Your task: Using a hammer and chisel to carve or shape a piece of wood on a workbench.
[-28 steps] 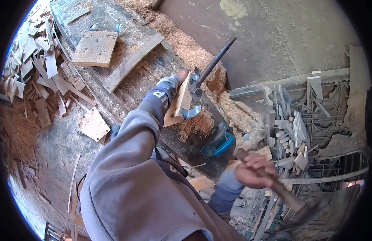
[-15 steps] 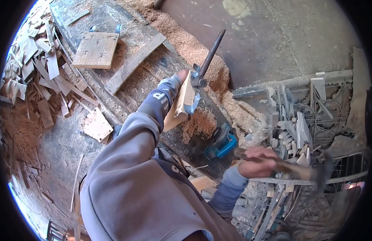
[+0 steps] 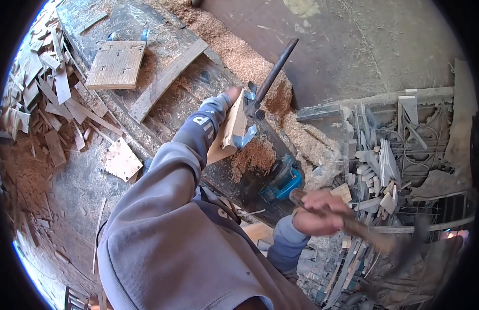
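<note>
My left arm reaches forward, and my left hand (image 3: 233, 94) grips the upper end of a pale wooden block (image 3: 234, 124); most of its fingers are hidden. Blue pieces (image 3: 244, 137) show along the block's right side. A dark metal rod (image 3: 276, 70) slants up beside the block, its lower end close to it. Out to the right, my right hand (image 3: 322, 211) is closed around the handle of a wooden-handled hammer (image 3: 371, 235). The dark head is smeared by motion, so its exact shape is unclear. Beyond my right wrist lies a teal power tool (image 3: 285, 181) on the bench.
Shavings (image 3: 257, 157) lie heaped on the dark bench. A square board (image 3: 115, 64) and a long plank (image 3: 169, 80) rest farther left. Offcuts (image 3: 58, 93) pile up at far left, and wood sticks (image 3: 386, 165) lie stacked at right near a metal grille (image 3: 425, 137).
My right hand has moved slightly left and down, and the hammer's head has swung down toward me. The left hand keeps its hold on the block; the view has shifted a little.
</note>
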`<state>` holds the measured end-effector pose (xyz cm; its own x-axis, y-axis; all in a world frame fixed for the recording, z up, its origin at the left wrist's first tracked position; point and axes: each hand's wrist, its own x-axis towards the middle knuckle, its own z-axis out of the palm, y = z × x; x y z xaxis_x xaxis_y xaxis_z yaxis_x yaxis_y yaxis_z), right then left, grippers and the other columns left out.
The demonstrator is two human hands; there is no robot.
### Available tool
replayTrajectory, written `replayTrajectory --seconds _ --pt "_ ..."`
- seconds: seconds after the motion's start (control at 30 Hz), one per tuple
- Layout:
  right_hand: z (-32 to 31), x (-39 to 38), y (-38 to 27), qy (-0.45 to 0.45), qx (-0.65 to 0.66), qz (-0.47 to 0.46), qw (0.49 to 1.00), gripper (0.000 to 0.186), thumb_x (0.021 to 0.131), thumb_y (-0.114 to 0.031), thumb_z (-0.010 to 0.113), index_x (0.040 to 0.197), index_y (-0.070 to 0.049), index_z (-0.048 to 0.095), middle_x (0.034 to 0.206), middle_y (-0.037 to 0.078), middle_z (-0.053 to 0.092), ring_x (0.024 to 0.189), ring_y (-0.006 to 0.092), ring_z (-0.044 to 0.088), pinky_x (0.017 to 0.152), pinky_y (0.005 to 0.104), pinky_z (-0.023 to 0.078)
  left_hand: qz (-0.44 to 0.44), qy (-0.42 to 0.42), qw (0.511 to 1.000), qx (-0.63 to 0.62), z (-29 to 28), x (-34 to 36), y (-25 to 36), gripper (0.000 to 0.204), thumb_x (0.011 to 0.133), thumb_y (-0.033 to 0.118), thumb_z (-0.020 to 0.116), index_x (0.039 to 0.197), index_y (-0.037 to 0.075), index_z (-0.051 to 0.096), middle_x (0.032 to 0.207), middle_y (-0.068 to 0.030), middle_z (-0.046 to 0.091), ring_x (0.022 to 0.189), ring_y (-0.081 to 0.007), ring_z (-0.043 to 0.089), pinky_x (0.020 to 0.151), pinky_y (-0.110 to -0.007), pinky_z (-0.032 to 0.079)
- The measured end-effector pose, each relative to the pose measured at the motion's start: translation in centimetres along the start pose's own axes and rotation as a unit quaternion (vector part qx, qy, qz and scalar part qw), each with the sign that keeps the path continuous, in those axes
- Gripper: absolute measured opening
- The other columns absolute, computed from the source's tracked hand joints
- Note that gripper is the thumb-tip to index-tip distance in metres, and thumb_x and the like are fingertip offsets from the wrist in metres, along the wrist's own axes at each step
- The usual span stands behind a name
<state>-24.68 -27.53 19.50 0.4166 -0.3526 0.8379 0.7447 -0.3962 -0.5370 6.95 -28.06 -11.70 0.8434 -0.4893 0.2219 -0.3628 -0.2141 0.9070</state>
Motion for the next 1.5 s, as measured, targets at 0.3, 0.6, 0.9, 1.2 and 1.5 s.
replayTrajectory --seconds 0.3,0.6,0.9,1.2,1.5 --pt "-3.9 -10.5 5.3 -0.246 -0.486 0.239 0.804 0.024 0.087 -0.024 0.054 0.081 -0.001 0.049 0.063 0.02 0.055 0.057 0.0387 0.055 0.047 0.0423 0.041 -0.051 0.036 0.99 -0.124 3.0 1.7 -7.4 0.028 0.08 0.021 0.05 0.1 0.004 0.061 0.094 -0.0201 0.063 0.089 -0.0315 0.061 0.077 -0.038 0.046" --pt "-0.3 1.2 0.9 0.062 -0.13 0.009 0.99 0.044 0.093 -0.044 0.036 0.075 -0.005 0.043 0.053 0.003 0.041 0.04 0.0097 0.039 0.037 0.0203 0.034 -0.127 0.022 0.963 -0.239 1.5 0.8 -5.6 0.022 0.076 0.021 0.057 0.086 0.003 0.064 0.081 -0.0162 0.063 0.078 -0.0267 0.061 0.073 -0.037 0.045" --pt "-10.1 -13.2 6.8 0.016 -0.289 0.463 0.838 0.026 0.093 -0.02 0.044 0.072 -0.006 0.041 0.051 0.001 0.044 0.044 0.0087 0.046 0.04 0.0237 0.036 -0.023 -0.037 0.972 -0.232 -0.2 -2.6 -2.3 0.014 0.076 0.018 0.06 0.08 0.004 0.062 0.078 -0.0118 0.064 0.073 -0.0239 0.061 0.067 -0.035 0.047" --pt "-17.1 -23.7 10.2 -0.255 -0.463 0.448 0.72 0.034 0.08 -0.03 0.06 0.094 0.0 0.054 0.078 0.022 0.059 0.077 0.041 0.057 0.068 0.0456 0.045 -0.11 -0.084 0.913 -0.384 -0.6 -4.0 -1.5 0.01 0.077 0.016 0.058 0.08 0.007 0.06 0.074 -0.0054 0.061 0.068 -0.0176 0.057 0.064 -0.033 0.046" --pt "-16.2 -17.2 23.1 -0.263 -0.548 0.275 0.745 0.036 0.081 -0.024 0.054 0.108 -0.001 0.049 0.11 0.02 0.05 0.1 0.0397 0.049 0.09 0.0441 0.037 -0.154 -0.123 0.865 -0.462 -1.0 -3.5 1.1 0.014 0.081 0.015 0.055 0.077 0.004 0.062 0.066 -0.0069 0.061 0.057 -0.0188 0.06 0.055 -0.033 0.048"
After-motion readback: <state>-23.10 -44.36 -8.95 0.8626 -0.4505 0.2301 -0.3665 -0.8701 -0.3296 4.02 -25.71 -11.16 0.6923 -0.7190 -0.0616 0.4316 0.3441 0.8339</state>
